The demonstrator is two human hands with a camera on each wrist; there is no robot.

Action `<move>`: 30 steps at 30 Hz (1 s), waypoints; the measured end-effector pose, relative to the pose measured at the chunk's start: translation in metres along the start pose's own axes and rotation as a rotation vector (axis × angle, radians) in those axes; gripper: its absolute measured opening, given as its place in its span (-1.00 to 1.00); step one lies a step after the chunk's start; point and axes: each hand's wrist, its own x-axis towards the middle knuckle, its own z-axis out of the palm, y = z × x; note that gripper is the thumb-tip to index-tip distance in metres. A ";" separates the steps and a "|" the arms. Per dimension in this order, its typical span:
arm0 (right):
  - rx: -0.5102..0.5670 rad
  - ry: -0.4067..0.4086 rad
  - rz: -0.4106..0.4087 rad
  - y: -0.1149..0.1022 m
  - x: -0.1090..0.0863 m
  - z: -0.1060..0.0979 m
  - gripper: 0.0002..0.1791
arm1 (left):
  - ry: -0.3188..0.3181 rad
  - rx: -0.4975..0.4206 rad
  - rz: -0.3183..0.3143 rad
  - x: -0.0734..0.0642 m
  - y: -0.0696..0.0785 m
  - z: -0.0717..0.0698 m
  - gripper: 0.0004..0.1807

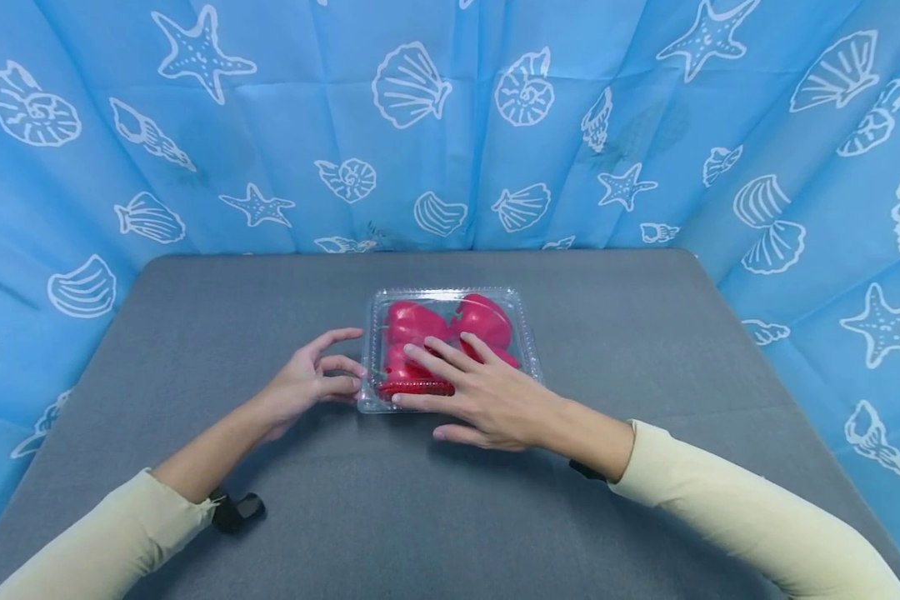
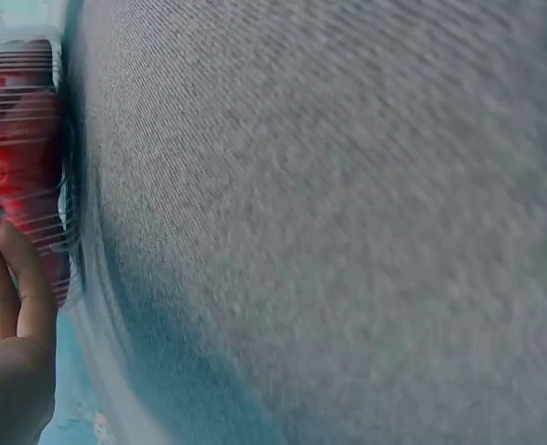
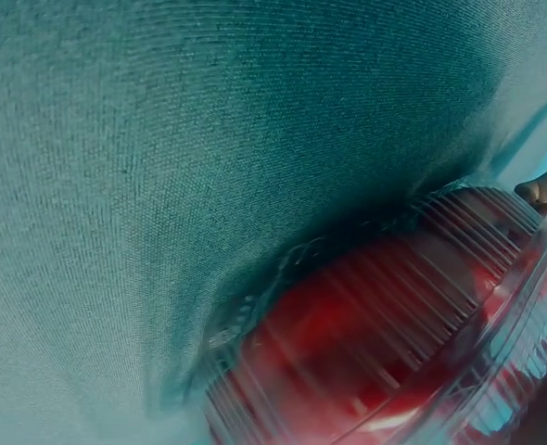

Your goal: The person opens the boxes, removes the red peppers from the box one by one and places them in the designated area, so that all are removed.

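Left hand (image 1: 303, 387): loosely spread, touching clear plastic clamshell (image 1: 527, 337)
Right hand (image 1: 495, 404): spread across top
Red bell peppers (image 1: 416, 321): inside, between hands

We see a curtained-off nook around one table (image 1: 630, 333). Blue curtain (image 1: 270, 137), printed with white shells (image 1: 408, 86) and starfish (image 1: 202, 55), hangs in folds along the far, left and right sides. Grey cloth (image 2: 311, 195) covers the table, its weave plain in the left wrist view. We cannot tell whether this nook belongs to a home or a studio.
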 end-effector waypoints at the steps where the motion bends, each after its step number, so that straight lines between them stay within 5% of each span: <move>1: -0.006 -0.003 -0.002 0.000 0.000 0.000 -0.20 | -0.001 -0.006 -0.002 0.000 0.000 0.001 -0.17; 30: 0.060 0.069 -0.061 -0.007 0.010 -0.002 -0.37 | -0.020 -0.101 -0.053 0.003 -0.002 0.016 -0.12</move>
